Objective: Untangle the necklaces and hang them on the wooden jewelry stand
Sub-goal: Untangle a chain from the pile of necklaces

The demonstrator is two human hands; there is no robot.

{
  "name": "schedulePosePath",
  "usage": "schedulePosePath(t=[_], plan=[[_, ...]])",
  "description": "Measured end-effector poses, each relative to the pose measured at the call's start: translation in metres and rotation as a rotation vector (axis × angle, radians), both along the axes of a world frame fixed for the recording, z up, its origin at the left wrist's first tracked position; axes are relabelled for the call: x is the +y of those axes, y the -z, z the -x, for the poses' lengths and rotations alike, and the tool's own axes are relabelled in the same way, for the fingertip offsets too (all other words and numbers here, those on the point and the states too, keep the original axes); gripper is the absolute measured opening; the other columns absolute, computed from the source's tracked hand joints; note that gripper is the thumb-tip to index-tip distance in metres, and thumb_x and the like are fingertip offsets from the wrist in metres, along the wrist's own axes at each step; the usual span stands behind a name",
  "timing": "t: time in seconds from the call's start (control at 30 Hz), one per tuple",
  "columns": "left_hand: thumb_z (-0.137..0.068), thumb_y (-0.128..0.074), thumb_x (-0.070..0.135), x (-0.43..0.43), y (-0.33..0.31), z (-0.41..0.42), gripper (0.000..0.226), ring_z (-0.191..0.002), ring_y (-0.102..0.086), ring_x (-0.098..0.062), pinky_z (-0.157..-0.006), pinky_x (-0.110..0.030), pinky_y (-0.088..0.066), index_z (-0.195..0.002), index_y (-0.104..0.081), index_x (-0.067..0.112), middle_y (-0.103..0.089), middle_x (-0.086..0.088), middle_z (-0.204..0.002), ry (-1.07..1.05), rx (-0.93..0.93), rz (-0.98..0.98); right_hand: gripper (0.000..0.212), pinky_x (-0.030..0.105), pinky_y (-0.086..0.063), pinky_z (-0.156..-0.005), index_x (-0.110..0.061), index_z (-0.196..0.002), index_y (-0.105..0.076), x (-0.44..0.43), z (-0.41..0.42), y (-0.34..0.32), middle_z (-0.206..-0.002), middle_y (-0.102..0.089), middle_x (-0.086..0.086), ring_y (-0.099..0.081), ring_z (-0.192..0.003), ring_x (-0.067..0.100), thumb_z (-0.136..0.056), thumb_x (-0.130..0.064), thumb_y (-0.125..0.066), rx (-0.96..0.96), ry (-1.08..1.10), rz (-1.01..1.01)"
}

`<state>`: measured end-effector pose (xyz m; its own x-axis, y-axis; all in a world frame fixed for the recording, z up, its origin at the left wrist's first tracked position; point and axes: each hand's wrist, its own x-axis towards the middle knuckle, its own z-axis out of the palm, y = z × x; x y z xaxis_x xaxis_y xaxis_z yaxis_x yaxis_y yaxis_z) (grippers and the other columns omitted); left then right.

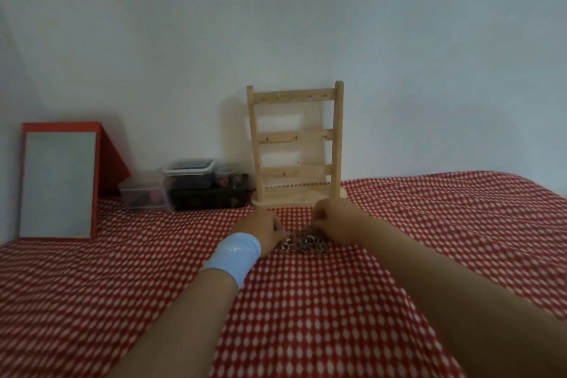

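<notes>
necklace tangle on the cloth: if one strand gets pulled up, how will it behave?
Likely floppy: the necklaces lie as a loose heap of thin loops on the checked cloth, so they should sag rather than hold shape. The whole clump probably lifts together, since the strands overlap. It looks light and could snag on itself.

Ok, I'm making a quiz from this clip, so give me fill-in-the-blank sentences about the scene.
1. The blue wristband is on the ____ wrist.
2. The left hand and right hand pinch at the tangled necklaces, in ____ of the wooden jewelry stand.
3. The mirror has a ____ frame.
Missing words: left; front; red.
</notes>
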<state>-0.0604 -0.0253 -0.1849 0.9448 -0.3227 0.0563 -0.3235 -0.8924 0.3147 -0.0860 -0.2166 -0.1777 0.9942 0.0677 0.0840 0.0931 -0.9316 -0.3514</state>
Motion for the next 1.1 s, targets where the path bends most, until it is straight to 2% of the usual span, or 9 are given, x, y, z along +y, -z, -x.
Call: schedulePosePath(t=[0.17, 0.27, 0.37, 0.47, 0.63, 0.77, 0.83, 0.93, 1.1], plan=[[-0.093, -0.055, 0.029, 0.01, -0.003, -0.022, 0.026, -0.096, -0.065, -0.025, -0.087, -0.037, -0.055, -0.106, -0.072, 0.014, -0.066, -0.008, -0.113, -0.12, -0.009, -0.094, 0.006, 0.021, -0.052, -0.077, -0.024, -0.093, -0.071, -0.006, -0.014, -0.003, -0.095, -0.07, -0.008, -0.065, -0.089, 0.011, -0.096, -0.02, -0.067, -0.131, -0.001, -0.368], [-0.098, -0.052, 0.029, -0.006, -0.008, -0.032, 0.025, -0.107, -0.061, -0.018, -0.096, -0.032, -0.047, -0.11, -0.071, 0.02, -0.065, 0.001, -0.117, -0.037, -0.009, 0.321, 0.011, 0.02, -0.056, -0.074, -0.026, -0.089, -0.072, -0.007, -0.023, -0.006, -0.088, -0.073, -0.006, -0.067, -0.077, 0.005, -0.095, -0.017, -0.069, -0.132, -0.066, -0.536], [-0.097, -0.052, 0.037, -0.028, -0.013, -0.04, 0.026, -0.111, -0.063, -0.02, -0.102, -0.037, -0.046, -0.11, -0.071, 0.027, -0.07, 0.001, -0.116, 0.088, 0.227, 0.643, 0.011, 0.019, -0.054, -0.07, -0.016, -0.1, -0.076, -0.008, -0.041, -0.006, -0.088, -0.076, -0.001, -0.069, -0.075, 0.005, -0.096, -0.014, -0.066, -0.163, -0.097, -0.781], [-0.099, -0.055, 0.026, -0.035, -0.008, -0.04, 0.024, -0.088, -0.072, -0.024, -0.08, -0.036, -0.058, -0.112, -0.068, 0.012, -0.074, -0.007, -0.097, 0.14, 0.56, 0.969, 0.014, 0.025, -0.057, -0.071, -0.012, -0.105, -0.075, -0.009, -0.054, -0.004, -0.085, -0.075, 0.003, -0.069, -0.074, 0.012, -0.098, -0.013, -0.064, -0.165, -0.066, -1.047], [-0.097, -0.057, 0.024, -0.031, 0.004, -0.044, 0.024, -0.056, -0.062, -0.02, -0.054, -0.029, -0.053, -0.1, -0.07, 0.004, -0.07, -0.004, -0.074, 0.124, 0.486, 0.997, 0.024, 0.049, -0.058, -0.094, 0.0, -0.113, -0.07, -0.019, -0.062, 0.018, -0.093, -0.069, 0.015, -0.068, -0.088, 0.031, -0.099, -0.016, -0.059, 0.089, -0.084, -1.435], [-0.102, -0.047, 0.027, -0.033, 0.003, -0.041, 0.029, -0.045, -0.053, -0.021, -0.047, -0.027, -0.046, -0.092, -0.068, 0.01, -0.062, -0.005, -0.058, 0.066, 0.361, 1.078, 0.03, 0.041, -0.058, -0.085, -0.004, -0.126, -0.067, -0.025, -0.058, 0.023, -0.085, -0.065, 0.006, -0.063, -0.076, 0.022, -0.098, -0.012, -0.057, 0.217, -0.126, -1.532], [-0.103, -0.044, 0.031, -0.033, 0.005, -0.04, 0.036, -0.044, -0.051, -0.022, -0.051, -0.03, -0.046, -0.085, -0.066, 0.009, -0.056, -0.004, -0.05, 0.028, 0.205, 1.042, 0.032, 0.038, -0.059, -0.087, -0.006, -0.128, -0.067, -0.025, -0.057, 0.024, -0.098, -0.071, 0.011, -0.066, -0.088, 0.026, -0.097, -0.006, -0.058, 0.265, -0.16, -1.538], [-0.103, -0.043, 0.031, -0.03, 0.016, -0.045, 0.043, -0.056, -0.058, -0.023, -0.061, -0.028, -0.05, -0.08, -0.067, 0.003, -0.061, -0.006, -0.057, -0.04, -0.014, 0.967, 0.033, 0.041, -0.057, -0.096, -0.005, -0.125, -0.068, -0.023, -0.056, 0.028, -0.122, -0.072, 0.018, -0.068, -0.106, 0.03, -0.094, 0.001, -0.06, 0.287, -0.158, -1.518], [-0.098, -0.054, 0.027, -0.032, 0.024, -0.055, 0.021, -0.091, -0.06, -0.009, -0.08, -0.021, -0.046, -0.087, -0.071, 0.019, -0.065, 0.005, -0.094, -0.046, -0.215, 0.719, 0.026, 0.039, -0.062, -0.084, -0.004, -0.116, -0.072, -0.018, -0.056, 0.029, -0.102, -0.076, 0.014, -0.073, -0.081, 0.021, -0.095, 0.004, -0.058, 0.235, -0.172, -1.588]])
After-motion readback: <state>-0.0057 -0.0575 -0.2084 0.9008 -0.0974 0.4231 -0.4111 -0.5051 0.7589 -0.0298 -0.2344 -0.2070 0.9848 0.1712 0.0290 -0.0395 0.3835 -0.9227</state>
